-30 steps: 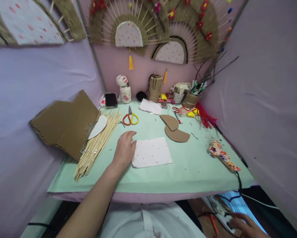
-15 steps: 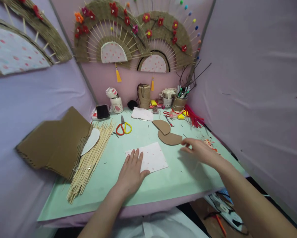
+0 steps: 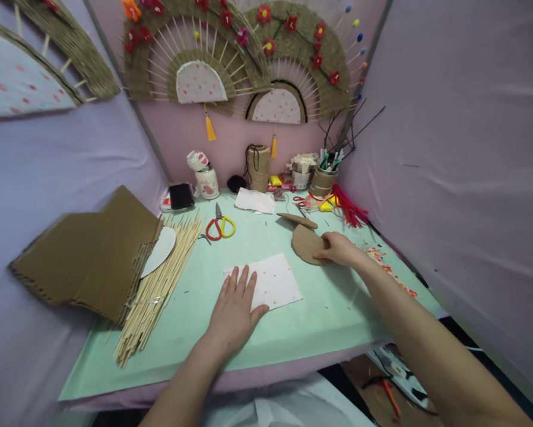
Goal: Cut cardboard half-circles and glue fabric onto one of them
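Note:
My left hand lies flat with fingers stretched on the left part of a white cloth-like sheet with small pink dots. To the right, my right hand pinches the right end of a half-round cardboard piece between thumb and fingers, lifting it at a tilt. Behind it a second half-round cardboard piece is tipped up, seen nearly edge-on, close against the first. Whether the two pieces touch is hard to tell.
Left of the sheet are thin wooden sticks, a white half-round piece and a large folded cardboard. Scissors lie further back. A twine spool, a jar and a pen pot line the back.
My right hand has moved left and taken hold of the front cardboard piece, which has lifted and turned. The rear piece has tipped up. My left hand stays on the sheet.

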`<action>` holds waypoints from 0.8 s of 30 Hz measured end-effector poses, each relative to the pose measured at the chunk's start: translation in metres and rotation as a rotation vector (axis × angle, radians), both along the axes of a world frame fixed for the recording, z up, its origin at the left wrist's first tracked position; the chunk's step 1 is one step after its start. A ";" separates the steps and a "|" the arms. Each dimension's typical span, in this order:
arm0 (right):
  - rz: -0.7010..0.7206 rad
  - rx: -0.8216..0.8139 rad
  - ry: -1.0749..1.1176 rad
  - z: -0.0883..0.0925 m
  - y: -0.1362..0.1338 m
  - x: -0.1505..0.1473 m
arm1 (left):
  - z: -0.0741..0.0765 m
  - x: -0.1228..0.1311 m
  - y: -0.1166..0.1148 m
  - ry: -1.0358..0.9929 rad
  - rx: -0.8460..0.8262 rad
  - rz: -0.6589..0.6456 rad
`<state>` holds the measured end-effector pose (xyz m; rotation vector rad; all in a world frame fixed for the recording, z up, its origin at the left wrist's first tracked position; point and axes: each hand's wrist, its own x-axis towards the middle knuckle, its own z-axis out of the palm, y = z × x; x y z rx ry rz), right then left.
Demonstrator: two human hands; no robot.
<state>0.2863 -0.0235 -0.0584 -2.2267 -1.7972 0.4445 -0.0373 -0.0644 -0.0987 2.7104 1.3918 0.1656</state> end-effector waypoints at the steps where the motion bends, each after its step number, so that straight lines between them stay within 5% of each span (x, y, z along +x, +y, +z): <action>1: -0.006 0.000 0.036 0.002 -0.004 0.003 | 0.000 0.000 0.000 -0.003 -0.009 -0.001; 7: -0.013 0.138 0.239 0.020 -0.046 -0.006 | 0.005 -0.002 -0.002 -0.187 -0.049 0.000; 12: 0.044 0.508 0.414 0.030 -0.070 -0.058 | 0.030 0.005 -0.009 -0.754 -0.357 0.150; 16: 0.083 0.287 0.735 0.027 -0.082 -0.094 | 0.049 0.021 -0.005 -1.270 -0.807 0.260; 19: 0.099 0.077 0.977 0.023 -0.089 -0.106 | 0.052 0.034 -0.006 -1.369 -1.092 0.269; 24: -0.022 0.290 0.820 0.018 -0.097 -0.106 | 0.041 0.051 -0.020 -1.359 -1.147 0.295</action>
